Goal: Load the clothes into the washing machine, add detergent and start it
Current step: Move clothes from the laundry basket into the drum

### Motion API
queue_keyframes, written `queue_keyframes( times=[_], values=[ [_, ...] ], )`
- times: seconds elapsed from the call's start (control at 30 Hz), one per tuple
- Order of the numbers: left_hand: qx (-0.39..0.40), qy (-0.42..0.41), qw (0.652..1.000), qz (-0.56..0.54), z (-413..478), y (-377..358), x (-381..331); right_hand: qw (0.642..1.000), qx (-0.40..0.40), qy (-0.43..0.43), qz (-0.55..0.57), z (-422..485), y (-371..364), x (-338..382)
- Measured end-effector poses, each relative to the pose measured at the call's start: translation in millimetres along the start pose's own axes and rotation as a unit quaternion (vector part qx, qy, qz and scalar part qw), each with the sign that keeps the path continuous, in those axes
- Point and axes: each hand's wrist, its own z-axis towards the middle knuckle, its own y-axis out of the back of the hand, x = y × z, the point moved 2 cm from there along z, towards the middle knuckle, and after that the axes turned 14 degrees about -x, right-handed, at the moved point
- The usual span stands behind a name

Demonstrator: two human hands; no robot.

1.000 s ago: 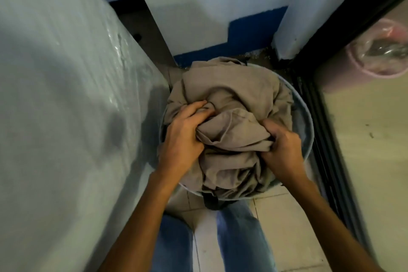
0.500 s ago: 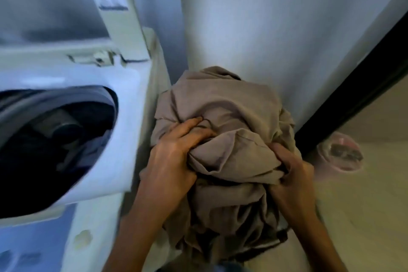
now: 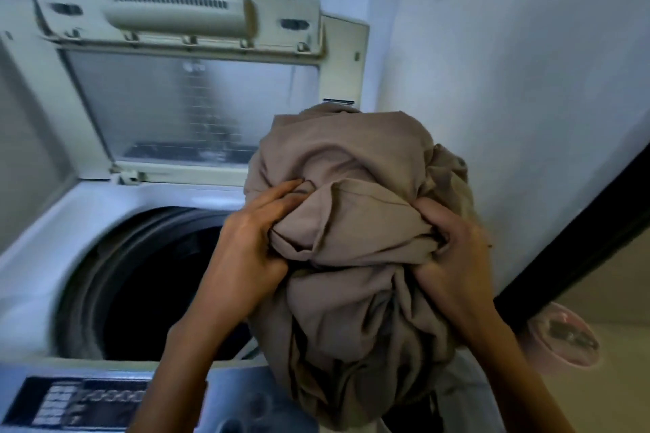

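We see left hand [image 3: 253,250] fingers [image 3: 278,193] curled and dug into a fold of the cloth, tips partly buried. Right hand [image 3: 453,250] fingers are also curled, sunk into the fabric on the opposite side, with only the knuckles and the back of the hand showing. Both hands clamp the same wad of beige clothes [image 3: 355,158], one on each flank, forearms coming up from the bottom edge of the frame.

The wad sits centre-right in the frame, held up in the air, bunched and wrinkled, its lower folds hanging down toward the bottom edge. It is to the right of the drum opening [image 3: 147,285], not inside it, and overlaps the right end of the washing machine [image 3: 35,257] top.

The machine is a top-loader filling the left half of the frame. Its lid [image 3: 190,109] stands open and upright at upper left, with a translucent panel. The drum is dark and we cannot tell its contents. The control panel [image 3: 77,401] is at lower left, its text blurred.

A pale wall [image 3: 510,81] is at upper right, with a dark door frame [image 3: 580,239] running diagonally at right. A pink round container [image 3: 562,337] is at lower right, blurred.
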Motion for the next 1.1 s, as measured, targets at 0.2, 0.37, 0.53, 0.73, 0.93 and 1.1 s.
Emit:
queue_keyframes(
  times=[0.2,0.37,0.53,0.73,0.93,1.1],
  values=[
    [0.016,0.012,1.000,0.011,-4.4,74.2,62.0,0.998,0.034,-0.041,0.026,-10.8,-88.4,36.2],
    [0.023,0.056,0.998,0.018,-15.8,104.9,111.8,0.994,0.077,-0.074,0.016,-15.9,-150.4,44.9],
    [0.066,0.070,0.994,0.046,-16.1,116.1,167.4,0.980,0.125,-0.152,0.018,-33.4,-201.7,32.5],
    [0.168,0.073,0.981,0.070,-39.8,107.6,229.7,0.917,0.331,-0.222,-0.027,-94.0,-259.7,-3.7],
    [0.463,0.164,0.844,0.215,-89.7,86.2,295.0,0.763,0.594,-0.218,-0.129,-117.9,-283.6,-33.9],
    [0.415,0.182,0.864,0.218,-78.4,92.9,281.7,0.806,0.560,-0.178,-0.070,-101.1,-288.7,-9.3]
  ],
)
